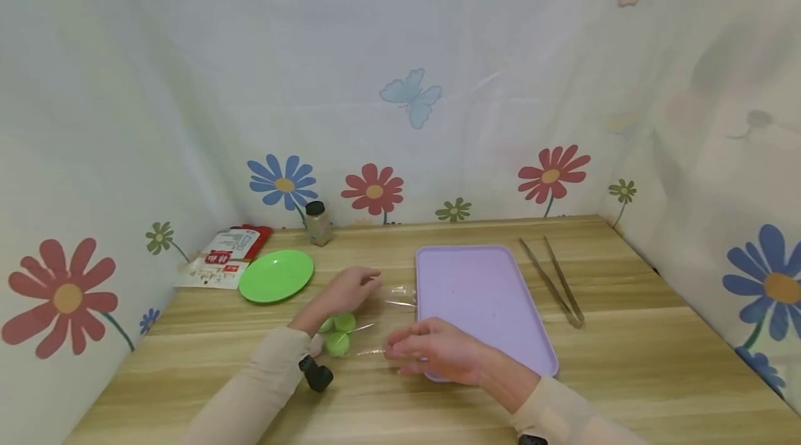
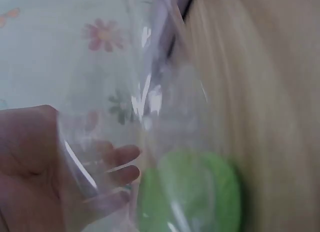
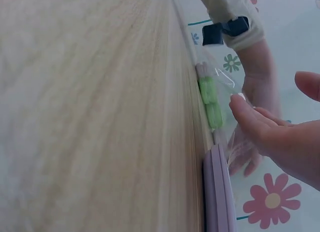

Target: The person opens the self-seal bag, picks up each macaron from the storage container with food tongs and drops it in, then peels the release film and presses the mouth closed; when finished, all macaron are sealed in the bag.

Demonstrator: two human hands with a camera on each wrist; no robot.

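Note:
A clear plastic bag or film [image 1: 400, 292] lies between my hands, its left part over several short green cylindrical pieces [image 1: 338, 343]. A pale pinkish piece [image 1: 317, 345] sits beside them, partly behind my left wrist. My left hand [image 1: 354, 290] is above the far side of the plastic with fingers loosely extended; the left wrist view shows its fingers [image 2: 122, 174] behind the clear film. Over the left edge of the lilac tray [image 1: 482, 299], my right hand [image 1: 441, 351] has straight fingers at the plastic's near right end. Whether they touch it is hard to tell.
A green plate [image 1: 277, 276] stands at the left, near red-and-white packets [image 1: 228, 250]. A black-capped jar [image 1: 318, 224] stands at the back. Metal tongs [image 1: 563, 292] lie right of the tray. Patterned curtains [image 1: 407, 28] border the table.

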